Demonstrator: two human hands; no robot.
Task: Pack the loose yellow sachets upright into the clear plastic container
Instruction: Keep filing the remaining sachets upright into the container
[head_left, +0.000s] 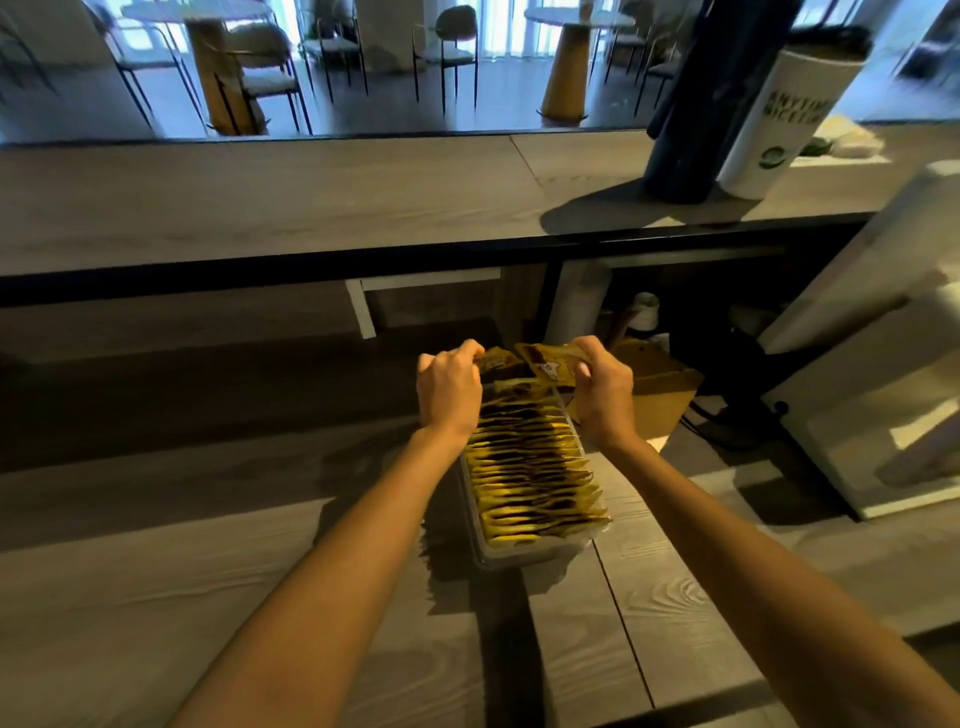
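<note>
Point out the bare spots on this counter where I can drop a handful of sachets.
Bare wood lies left of the clear container, and on the raised ledge left of the dark cylinder. A narrower patch sits between container and white appliance. Crowded: the container's far end, where the left hand and right hand grip sachets, beside the cardboard box.

white tube, green lettering "ANYTIM…", second line blurred, green logo below

Grey wood-grain counter runs below a higher ledge edged in black. Beyond it, a bright room holds round tables and dark-framed chairs. A cardboard box sits shadowed under the ledge.
</note>
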